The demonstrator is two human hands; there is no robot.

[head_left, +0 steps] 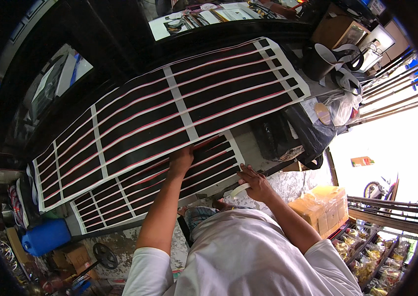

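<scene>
A long sheet of black panels (139,116) with white and red stripes slants across the workbench, crossed by grey bands. Below its near edge lies a second striped sheet (142,185), partly covered by the first. My left hand (181,160) reaches to the lower sheet at the upper one's near edge; its fingers are in shadow and partly hidden. At the lower sheet's right end, my right hand (256,183) has bent fingers close to the white border. A curved white band (240,190), like the rim of a tape roll, is held at its thumb side.
A dark mug (319,61) and tape rolls (346,79) stand at the back right, beside black plastic-wrapped bundles (278,135). A taped cardboard box (321,209) sits at the right. Lower left are a blue container (47,237) and a black handwheel (105,255).
</scene>
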